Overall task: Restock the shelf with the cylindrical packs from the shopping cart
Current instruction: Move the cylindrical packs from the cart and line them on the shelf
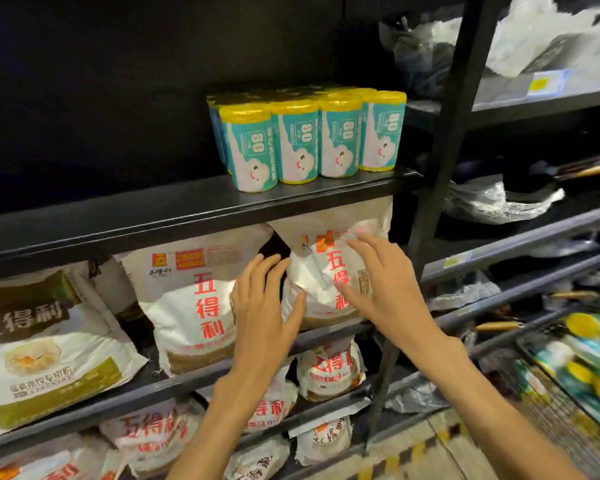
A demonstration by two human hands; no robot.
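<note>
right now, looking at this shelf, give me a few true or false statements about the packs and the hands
1. The teal cylindrical packs with yellow caps stand upright on the black upper shelf. True.
2. The left hand holds a teal pack. False: it rests on a white flour bag with red lettering.
3. The right hand is open on that bag. True.
4. The wire shopping cart is empty. False: yellow and teal packs lie in it.
</note>
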